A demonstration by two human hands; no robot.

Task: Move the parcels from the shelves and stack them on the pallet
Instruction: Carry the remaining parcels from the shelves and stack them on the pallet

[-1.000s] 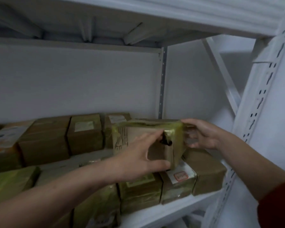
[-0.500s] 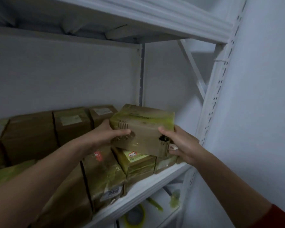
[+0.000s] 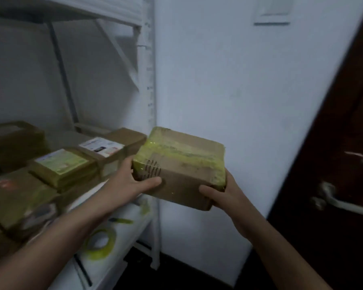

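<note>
A brown cardboard parcel point(image 3: 182, 164) with yellow-green tape is held in the air, just right of the shelf's front upright. My left hand point(image 3: 132, 181) grips its left end, thumb across the front face. My right hand point(image 3: 220, 195) holds its lower right corner from below, thumb on the front. Several more taped parcels point(image 3: 65, 166) lie on the white shelf point(image 3: 88, 197) at the left, some with white labels. The pallet is out of view.
The shelf's white upright point(image 3: 150, 80) stands just behind the held parcel. On the lower shelf lies a roll of yellow-green tape point(image 3: 102, 241). A white wall fills the middle. A dark door with a metal handle point(image 3: 331, 197) is at the right.
The parcel has been lifted off the stack and drawn out of the shelf to the right, past the upright. The view has swung right, bringing the wall and door into sight.
</note>
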